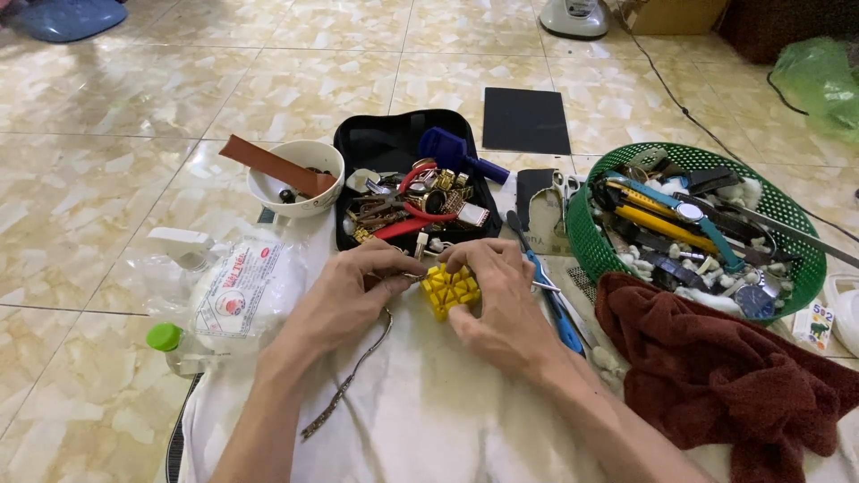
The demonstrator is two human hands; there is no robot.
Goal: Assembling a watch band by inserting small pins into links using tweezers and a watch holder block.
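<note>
A small yellow grid-shaped plastic block (450,289) rests on a white cloth (420,411) in front of me. My right hand (497,304) wraps around its right side and top. My left hand (353,291) sits just left of the block, fingers pinched on the end of a thin metal watch bracelet (353,380) that trails down over the cloth toward me. The bracelet's end meets the block between my fingertips.
An open black case (358,148) of small tools and watch parts lies just beyond my hands. A white bowl (295,179) stands at left, a green basket (796,224) of watches at right, a dark red towel (734,376) below it. A blue-handled tool (559,317) lies beside my right hand. A wrapped packet (242,295) and green-capped bottle (170,344) lie left.
</note>
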